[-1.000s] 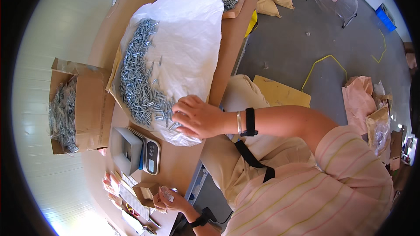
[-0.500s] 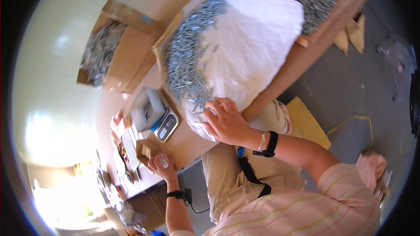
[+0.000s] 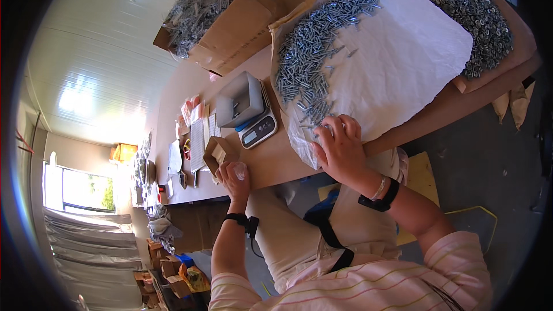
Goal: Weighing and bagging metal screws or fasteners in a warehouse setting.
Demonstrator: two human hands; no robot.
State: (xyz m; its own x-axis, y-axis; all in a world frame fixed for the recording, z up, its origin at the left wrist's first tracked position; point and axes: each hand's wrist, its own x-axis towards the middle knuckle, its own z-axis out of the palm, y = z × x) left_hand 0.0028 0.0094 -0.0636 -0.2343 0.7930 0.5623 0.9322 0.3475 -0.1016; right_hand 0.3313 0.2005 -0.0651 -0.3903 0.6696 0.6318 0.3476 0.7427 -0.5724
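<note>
A pile of silver screws [image 3: 311, 46] lies on a white plastic sheet [image 3: 403, 63] spread over the table. My right hand [image 3: 343, 147] rests at the near end of this pile, its fingers curled down among the screws. Whatever sits between its fingertips is hidden. My left hand [image 3: 233, 179] is closed around a small crumpled clear plastic bag [image 3: 240, 171], beside a small open cardboard box [image 3: 216, 152] at the table edge. Between the hands and farther back, a grey plastic bin [image 3: 242, 101] with a few screws in it stands on a digital scale [image 3: 259, 132].
A large open carton [image 3: 230, 31] of bagged hardware stands at the back. To the far right is a heap of metal washers or nuts [image 3: 481, 34] on cardboard. A keyboard-like white panel [image 3: 197, 144] and small tools lie left of the scale.
The whole view has turned, so the table items sit farther right and more of the room's left side shows. Both hands keep nearly the same places relative to the table.
</note>
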